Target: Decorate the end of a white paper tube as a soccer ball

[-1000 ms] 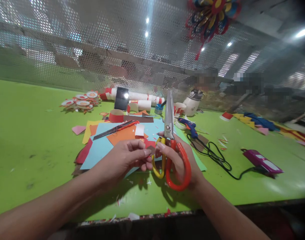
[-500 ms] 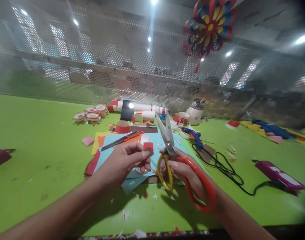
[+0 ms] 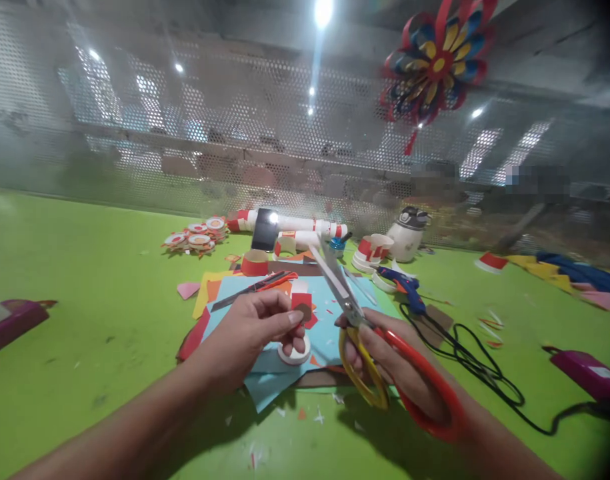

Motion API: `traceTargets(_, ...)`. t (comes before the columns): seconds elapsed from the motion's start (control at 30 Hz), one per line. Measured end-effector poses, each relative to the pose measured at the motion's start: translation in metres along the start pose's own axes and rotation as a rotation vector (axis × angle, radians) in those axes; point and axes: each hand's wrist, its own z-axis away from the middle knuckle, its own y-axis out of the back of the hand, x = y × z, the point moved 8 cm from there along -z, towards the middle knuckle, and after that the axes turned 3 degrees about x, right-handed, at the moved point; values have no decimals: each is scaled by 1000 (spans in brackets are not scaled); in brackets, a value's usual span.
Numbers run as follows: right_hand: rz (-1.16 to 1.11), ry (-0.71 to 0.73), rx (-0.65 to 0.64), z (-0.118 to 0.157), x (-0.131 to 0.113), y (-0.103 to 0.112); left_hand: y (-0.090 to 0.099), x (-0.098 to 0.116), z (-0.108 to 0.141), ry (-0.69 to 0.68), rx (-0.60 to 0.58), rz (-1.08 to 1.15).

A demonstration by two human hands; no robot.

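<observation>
Red paper piece [image 3: 301, 300] shows mid-view, pinched between the thumb and fingers of my left hand [image 3: 265, 327], over the blue sheets [image 3: 335, 337]. A white ring [image 3: 293, 360] appears just under those fingers; I can't tell if they touch. Rightward, I see scissors [image 3: 349, 305], blades parted, handles gripped by my right hand [image 3: 409, 373]. Beyond, a glue gun [image 3: 405, 283] rests on the green surface [image 3: 109, 300].

Ceiling lights [image 3: 323, 12] shine over a green table [image 3: 95, 280] before a perforated screen [image 3: 265, 100].
</observation>
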Motion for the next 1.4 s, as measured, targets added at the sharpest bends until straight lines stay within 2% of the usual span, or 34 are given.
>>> traceTargets(0.17, 2, -11, 139, 3, 5, 7, -7, -16, -1, 70, -44, -43)
traceTargets(0.37, -125, 44, 65, 3, 2, -5, -14, -24, 0, 133, -70, -14)
traceTargets(0.53, -103, 39, 120, -3, -4, -7, -14, -27, 0, 190, -68, 33)
traceTargets(0.67, -47, 100, 181, -9, -17, -7, -12, -28, -1, 221, -70, 59)
traceTargets(0.97, -31, 73, 165, -12, -20, -17, -14, -33, 0, 243, -85, 85)
traceTargets(1.23, -126, -35, 198, -9, -6, -17, -15, -39, 0, 255, -123, 67)
traceTargets(1.4, -196, -42, 204, -10, 1, -20, -16, -42, 1, 250, -126, 37)
